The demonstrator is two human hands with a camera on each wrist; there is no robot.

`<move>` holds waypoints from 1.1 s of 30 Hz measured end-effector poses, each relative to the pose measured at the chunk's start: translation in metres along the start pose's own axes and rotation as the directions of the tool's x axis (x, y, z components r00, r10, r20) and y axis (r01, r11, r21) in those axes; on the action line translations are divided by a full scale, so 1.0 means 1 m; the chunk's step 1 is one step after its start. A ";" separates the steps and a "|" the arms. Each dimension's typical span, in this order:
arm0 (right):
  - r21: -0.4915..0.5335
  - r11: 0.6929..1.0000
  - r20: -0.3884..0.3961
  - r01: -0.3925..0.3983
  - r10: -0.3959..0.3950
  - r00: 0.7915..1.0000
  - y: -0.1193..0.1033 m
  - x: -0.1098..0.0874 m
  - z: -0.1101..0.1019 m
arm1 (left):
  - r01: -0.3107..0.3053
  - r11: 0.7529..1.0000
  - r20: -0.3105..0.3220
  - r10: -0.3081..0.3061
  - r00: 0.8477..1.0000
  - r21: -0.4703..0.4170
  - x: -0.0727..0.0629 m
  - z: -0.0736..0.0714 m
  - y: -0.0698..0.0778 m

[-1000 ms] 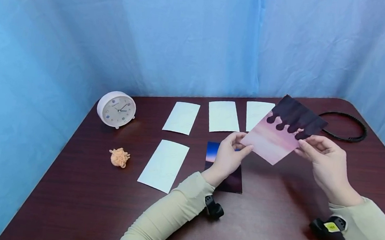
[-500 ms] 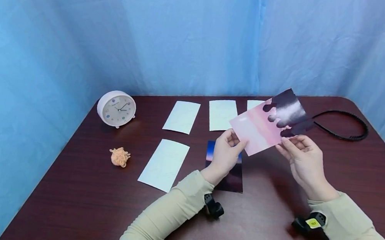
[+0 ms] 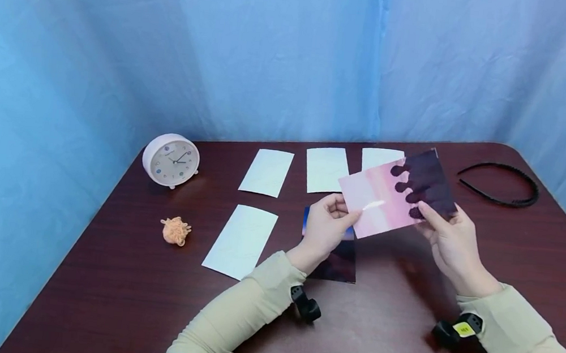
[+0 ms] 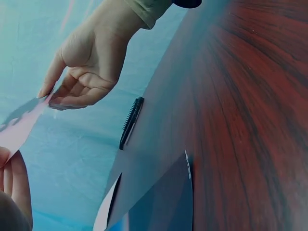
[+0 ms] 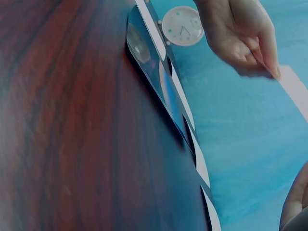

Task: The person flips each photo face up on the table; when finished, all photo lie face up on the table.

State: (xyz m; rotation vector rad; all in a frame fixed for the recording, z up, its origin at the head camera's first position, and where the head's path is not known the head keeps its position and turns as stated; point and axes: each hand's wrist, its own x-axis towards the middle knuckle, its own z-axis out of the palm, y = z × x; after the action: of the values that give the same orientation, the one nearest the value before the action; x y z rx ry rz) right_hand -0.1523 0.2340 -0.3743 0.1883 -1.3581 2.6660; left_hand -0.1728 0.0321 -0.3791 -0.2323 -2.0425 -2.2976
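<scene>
A glossy photo print [image 3: 380, 197], pink at one end and dark with rounded drips at the other, is held up above the table. My left hand [image 3: 326, 229] pinches its pale lower-left corner between thumb and fingers. At the dark end, my right hand [image 3: 453, 244] grips the lower edge, thumb on the printed face. Both hands also show in the left wrist view, the right hand [image 4: 94, 62] pinching the print's edge. Below my left hand lies a dark blue print [image 3: 341, 261], partly covered by that hand.
White cards [image 3: 241, 240] lie on the dark wood table [image 3: 113, 296], one near the blue print and several along the back. A round white clock [image 3: 172, 160] and an orange yarn bundle [image 3: 175, 231] are at left. A black headband [image 3: 500, 203] rests at back right.
The held print has moved left and turned clockwise toward level. My right hand has come leftward, its thumb now lying farther over the print's face. The things on the table have stayed put.
</scene>
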 end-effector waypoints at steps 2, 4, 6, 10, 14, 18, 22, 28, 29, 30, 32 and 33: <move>-0.046 0.999 -0.010 0.019 -0.020 1.000 -0.004 0.001 -0.002 | 0.007 0.999 0.039 -0.008 0.999 0.038 -0.002 -0.006 0.002; -0.100 0.994 -0.022 0.047 -0.050 0.999 -0.007 0.003 -0.005 | 0.006 0.997 0.084 -0.012 0.996 0.080 -0.004 -0.013 0.005; -0.142 0.987 -0.034 0.072 -0.077 0.996 -0.011 0.004 -0.008 | -0.010 0.993 0.126 -0.006 0.992 0.122 -0.006 -0.020 0.007; -0.240 0.965 -0.008 0.110 -0.115 0.993 -0.017 0.005 -0.015 | -0.057 0.978 0.167 0.024 0.986 0.200 -0.007 -0.032 0.011; -0.349 0.930 0.103 0.119 -0.089 0.991 -0.021 0.003 -0.020 | -0.109 0.960 0.164 0.068 0.984 0.259 -0.004 -0.043 0.015; -0.399 0.908 0.204 0.127 -0.047 0.978 -0.021 0.001 -0.021 | -0.159 0.930 0.160 0.111 0.981 0.331 -0.001 -0.054 0.019; -0.455 0.879 0.251 0.140 -0.025 0.968 -0.021 0.001 -0.017 | -0.210 0.888 0.173 0.150 0.973 0.410 0.001 -0.062 0.024; -0.699 0.690 0.321 0.187 0.069 0.944 -0.016 -0.005 -0.006 | -0.298 0.837 0.225 0.216 0.950 0.458 -0.001 -0.067 0.032; -0.730 0.655 0.336 0.195 0.096 0.937 -0.015 -0.007 -0.004 | -0.315 0.830 0.237 0.227 0.944 0.460 -0.002 -0.068 0.033; -0.756 0.621 0.352 0.206 0.120 0.928 -0.013 -0.008 -0.001 | -0.331 0.824 0.249 0.238 0.939 0.459 -0.002 -0.068 0.034; -0.795 0.561 0.383 0.229 0.172 0.907 -0.011 -0.012 0.003 | -0.355 0.818 0.271 0.253 0.929 0.453 -0.003 -0.068 0.035; -0.811 0.533 0.396 0.241 0.197 0.897 -0.010 -0.013 0.006 | -0.362 0.815 0.278 0.257 0.926 0.452 -0.003 -0.068 0.035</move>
State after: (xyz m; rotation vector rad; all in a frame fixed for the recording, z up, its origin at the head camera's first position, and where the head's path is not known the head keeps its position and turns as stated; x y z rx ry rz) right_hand -0.1371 0.2338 -0.3657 0.7067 -2.5949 1.6228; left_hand -0.1694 -0.0400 -0.3527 -0.7333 -2.3903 -1.5459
